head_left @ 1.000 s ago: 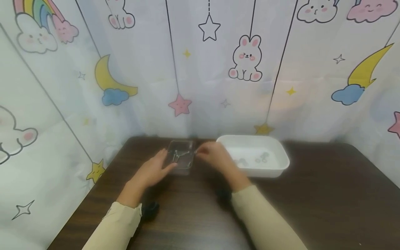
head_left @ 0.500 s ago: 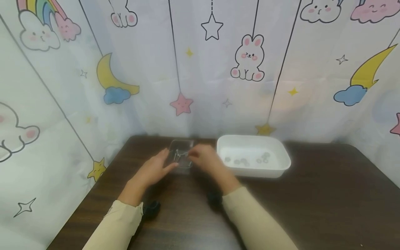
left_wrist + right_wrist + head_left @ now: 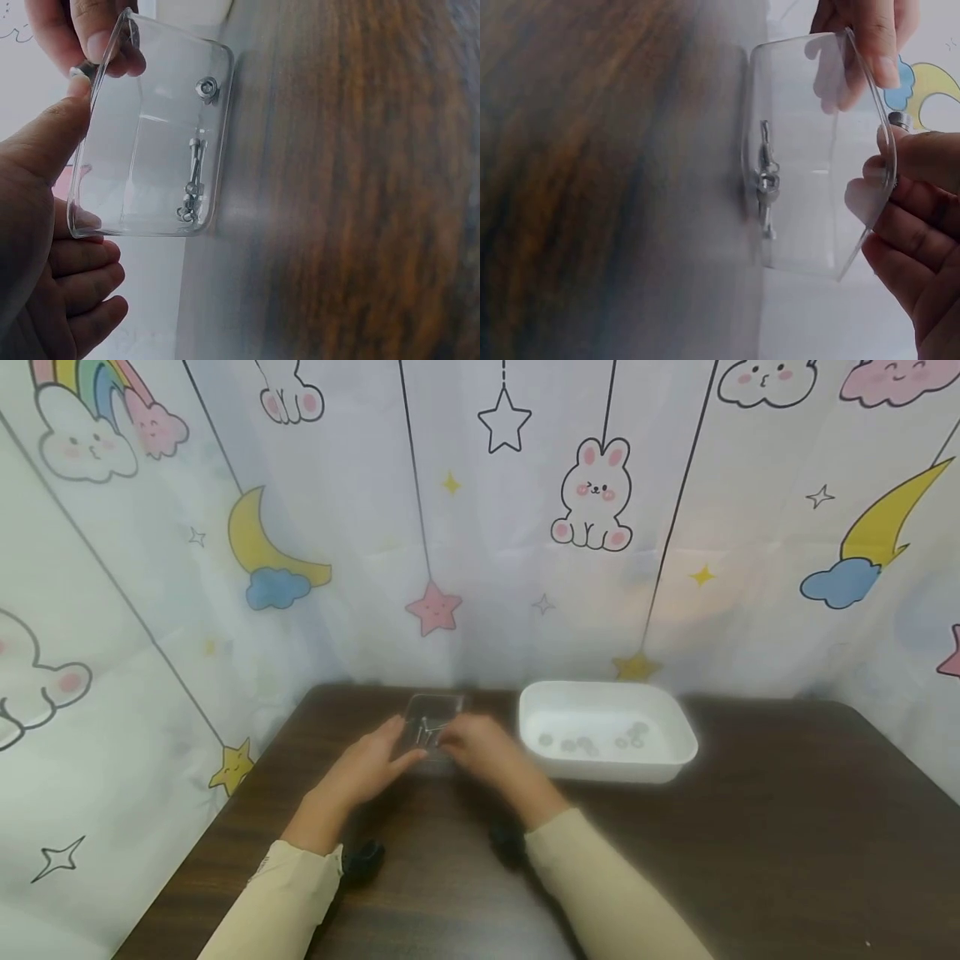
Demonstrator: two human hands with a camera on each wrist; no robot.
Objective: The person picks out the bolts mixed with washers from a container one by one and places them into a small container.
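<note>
A clear plastic box (image 3: 165, 120) stands on the table with several silver screws (image 3: 193, 180) on its bottom. My left hand (image 3: 371, 764) holds it from the left, thumb at the near side and fingers along the left side. Over the near right part of the box, my right hand (image 3: 480, 752) pinches a small metal screw (image 3: 900, 120) by the rim. The screw's head shows between its thumb and fingers, with other fingertips seen through the clear wall. A thicker metal piece (image 3: 207, 88) lies apart from the screws inside the box.
To the right of the box stands a white plastic tub (image 3: 607, 772) with several small translucent rings (image 3: 637, 731) in it. Behind the dark wooden table (image 3: 765, 843) hangs a white curtain (image 3: 495, 543) with printed bunnies, stars and moons.
My right hand has moved left, from beside the tub to over the box, and then slightly nearer. The left hand stays on the box.
</note>
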